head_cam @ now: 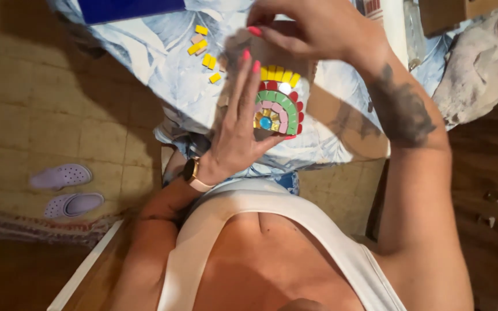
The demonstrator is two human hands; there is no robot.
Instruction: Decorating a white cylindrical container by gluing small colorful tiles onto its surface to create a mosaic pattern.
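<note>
A small mosaic piece (pixel 279 106) with curved rows of yellow, red, green and pink tiles around a blue centre rests against my left hand (pixel 238 124). That hand cups it from the left and below, fingers upright with pink nails. My right hand (pixel 312 29) hovers over the top edge of the piece, fingers bent down onto its yellow row; whether it pinches a tile is hidden. Several loose yellow tiles (pixel 204 49) lie on the table (pixel 162 57), which has a blue and white leaf-patterned cloth, just left of my hands.
A dark blue flat object (pixel 128 8) lies at the table's far left. A crumpled grey cloth (pixel 474 69) and a cardboard box (pixel 451 14) sit at the right. Two lilac clogs (pixel 64 190) stand on the tiled floor at left. A watch (pixel 193 174) is on my left wrist.
</note>
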